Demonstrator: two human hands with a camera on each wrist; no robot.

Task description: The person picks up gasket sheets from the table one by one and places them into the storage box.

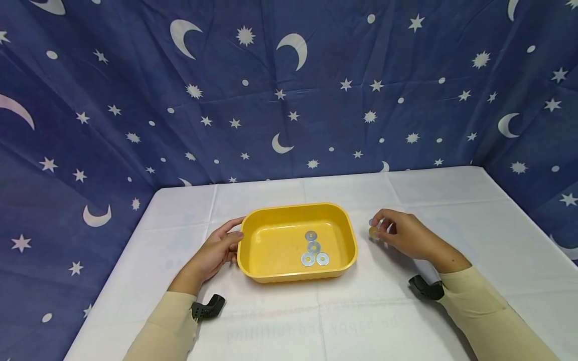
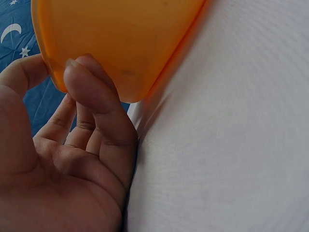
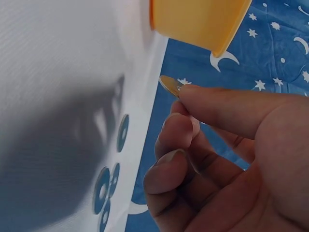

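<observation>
A yellow rectangular plastic bin (image 1: 275,278) stands on the white cloth, with several metal washers (image 1: 313,247) lying inside toward its right side. My left hand (image 1: 215,253) holds the bin's left end; its thumb is at the rim and the other fingers bend along the outside wall. To the right of the bin, my right hand (image 1: 408,235) pinches one flat washer (image 3: 170,85) between thumb and forefinger, raised over the cloth. The held washer looks yellowish. Beneath that hand, several more washers (image 3: 123,133) lie on the cloth, mostly hidden by the hand in the head view.
A white cloth (image 1: 280,321) with faint printed lettering covers the table. Behind and at the sides hangs a dark blue curtain (image 1: 325,115) with moons and stars. Black camera mounts (image 1: 208,307) sit on both wrists, below beige sleeves (image 1: 492,316).
</observation>
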